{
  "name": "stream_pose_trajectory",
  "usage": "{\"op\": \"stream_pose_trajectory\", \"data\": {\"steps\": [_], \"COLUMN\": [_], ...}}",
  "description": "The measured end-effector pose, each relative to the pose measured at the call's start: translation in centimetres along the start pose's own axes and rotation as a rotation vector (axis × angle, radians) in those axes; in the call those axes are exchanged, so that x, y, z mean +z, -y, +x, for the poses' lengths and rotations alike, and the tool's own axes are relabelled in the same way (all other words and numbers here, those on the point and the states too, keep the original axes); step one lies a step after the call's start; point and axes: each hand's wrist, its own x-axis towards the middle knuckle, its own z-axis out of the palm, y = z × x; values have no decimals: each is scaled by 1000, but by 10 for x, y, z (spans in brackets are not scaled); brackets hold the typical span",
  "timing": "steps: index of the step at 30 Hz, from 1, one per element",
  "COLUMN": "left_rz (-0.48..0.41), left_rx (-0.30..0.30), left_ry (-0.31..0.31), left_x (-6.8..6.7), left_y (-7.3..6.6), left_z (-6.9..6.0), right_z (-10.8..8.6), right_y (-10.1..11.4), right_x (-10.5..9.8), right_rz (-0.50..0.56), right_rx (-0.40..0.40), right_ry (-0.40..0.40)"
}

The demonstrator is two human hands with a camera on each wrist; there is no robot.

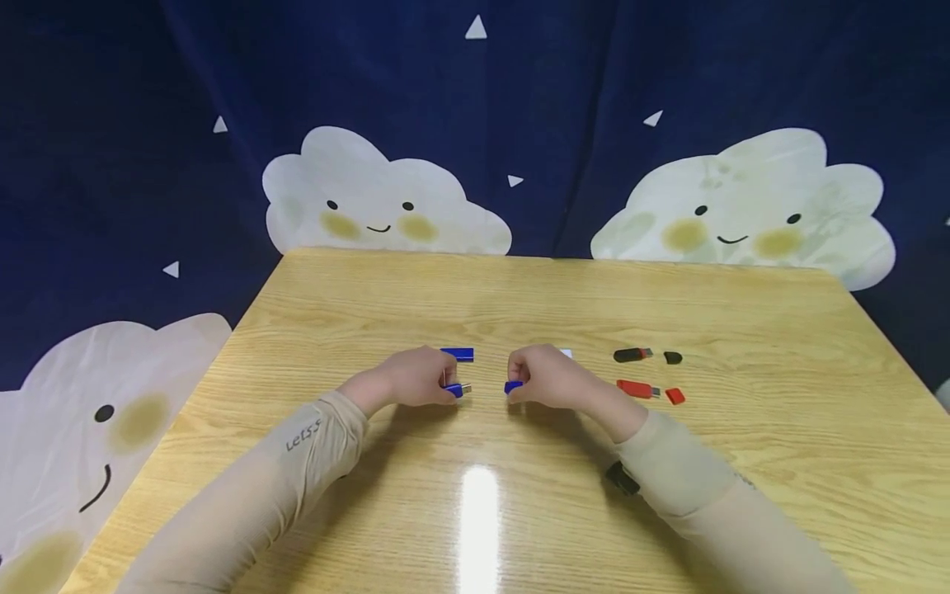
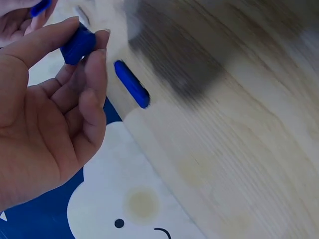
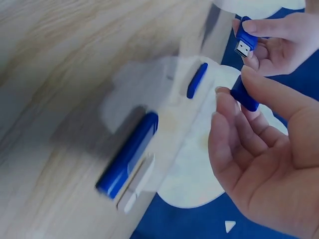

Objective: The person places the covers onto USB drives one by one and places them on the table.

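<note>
My left hand [image 1: 425, 377] pinches a blue USB stick [image 2: 79, 46] between thumb and fingers. Its bare metal plug [image 3: 242, 48] points toward the right hand in the head view. A small blue cap [image 3: 244, 94] is held between the thumb and fingertips of my right hand [image 1: 545, 378]. A gap separates stick and cap, both just above the table. Beyond the left hand lies a blue piece [image 1: 458, 355]. In the right wrist view, a longer blue piece [image 3: 128, 155] lies beside a slim white piece [image 3: 137, 184]; the right hand mostly hides these in the head view.
Right of the right hand lie a black USB stick [image 1: 629, 355] with its black cap [image 1: 673, 358] apart, and a red USB stick [image 1: 635, 388] with a separate red cap [image 1: 674, 396]. The wooden table [image 1: 356, 305] meets a dark blue cloud-patterned curtain [image 1: 549, 99] behind.
</note>
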Motion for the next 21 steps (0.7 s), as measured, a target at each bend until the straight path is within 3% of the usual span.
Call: {"op": "stream_pose_trajectory", "data": {"steps": [10, 21], "left_rz": [-92, -321], "left_rx": [79, 132], "left_ry": [-57, -104], "left_x": [-3, -4], "left_y": [-21, -40], "left_z": [9, 19], "right_z": [-28, -48], "right_y": [-12, -22], "right_x": [-22, -31], "right_rz": [86, 240], "right_rx": [54, 124], "right_ry": [-98, -115]}}
